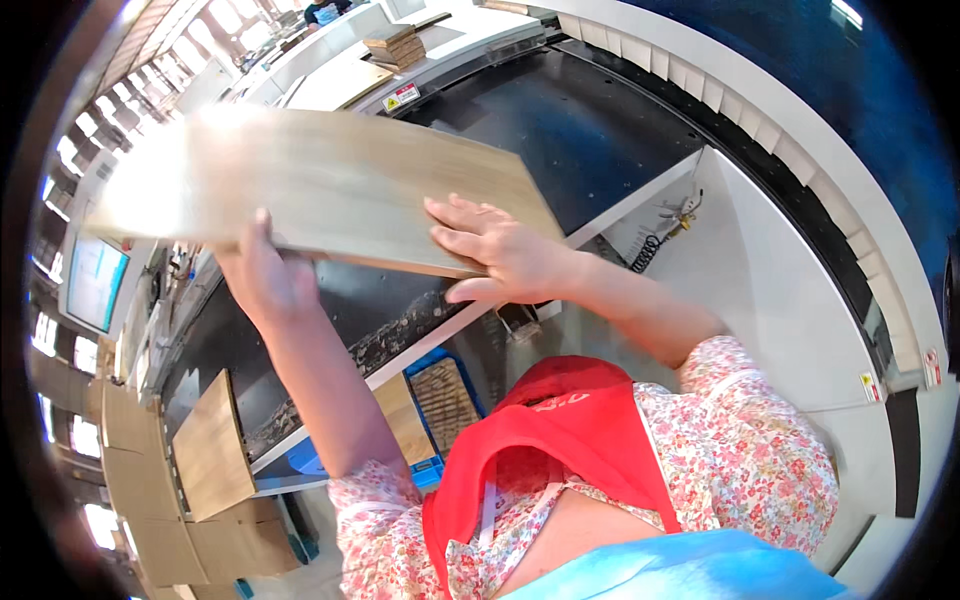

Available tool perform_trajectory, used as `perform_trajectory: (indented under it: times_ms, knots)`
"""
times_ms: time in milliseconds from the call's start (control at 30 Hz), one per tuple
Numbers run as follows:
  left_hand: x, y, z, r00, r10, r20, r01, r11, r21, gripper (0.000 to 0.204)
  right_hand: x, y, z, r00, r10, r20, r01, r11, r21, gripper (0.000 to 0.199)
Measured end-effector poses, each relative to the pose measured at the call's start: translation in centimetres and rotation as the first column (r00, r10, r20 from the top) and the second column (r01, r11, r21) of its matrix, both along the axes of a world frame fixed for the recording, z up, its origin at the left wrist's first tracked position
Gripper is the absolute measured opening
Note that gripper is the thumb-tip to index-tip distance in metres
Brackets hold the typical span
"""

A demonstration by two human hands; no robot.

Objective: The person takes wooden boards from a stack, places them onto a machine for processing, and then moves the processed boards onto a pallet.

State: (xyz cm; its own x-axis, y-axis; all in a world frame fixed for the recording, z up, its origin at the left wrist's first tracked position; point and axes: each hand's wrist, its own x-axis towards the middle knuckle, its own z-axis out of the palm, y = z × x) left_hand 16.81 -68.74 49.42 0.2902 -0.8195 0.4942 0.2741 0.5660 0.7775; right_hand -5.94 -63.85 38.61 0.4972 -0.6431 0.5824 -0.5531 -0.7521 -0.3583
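A long, light wood-coloured board (350,180) is held up and tilted above a black worktable (590,110). Its left end is washed out by glare. My left hand (268,280) grips the near edge toward that end, thumb on the face and the other fingers mostly hidden and blurred. Toward the right end, my right hand (505,255) lies with its fingers across the top face, while its thumb sits below the near edge.
Behind the worktable, a stack of small boards (393,48) rests on a white surface. Another board (215,450) lies at the table's left end, near cardboard (235,550). A screen (97,282) stands left. An air gun (685,212) with coiled hose hangs right; a blue pallet (428,470) sits below.
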Motion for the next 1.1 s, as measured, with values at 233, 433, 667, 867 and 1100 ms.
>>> perform_trajectory:
  times_ms: [233,433,667,867,1100]
  knots:
    - [-5.6,0.1,-15.1,0.951,-0.103,-0.292,0.231,0.865,0.445,0.021,-15.5,-7.6,-3.7,0.925,0.091,-0.369,-0.092,0.996,0.015,0.044]
    - [-8.7,-2.7,-18.9,0.852,-0.521,0.051,0.332,0.613,0.717,0.029,-24.7,-13.7,-6.3,0.833,0.160,-0.530,-0.098,0.985,0.143,0.031]
    - [-5.3,-5.3,-19.5,-0.243,-0.046,0.969,-0.637,0.761,-0.123,0.059,-34.2,-19.4,-11.9,0.863,-0.172,-0.475,0.274,0.949,0.155,0.027]
    - [-7.8,-13.7,-23.3,-0.034,0.156,0.987,-0.553,0.820,-0.149,0.049,-36.9,-24.7,-11.7,0.710,-0.496,-0.500,0.662,0.712,0.235,0.033]
    - [-17.3,-21.9,-21.6,-0.038,0.053,0.998,-0.696,0.716,-0.065,0.052,-35.8,-30.0,-12.2,0.319,-0.841,-0.438,0.947,0.301,0.111,0.045]
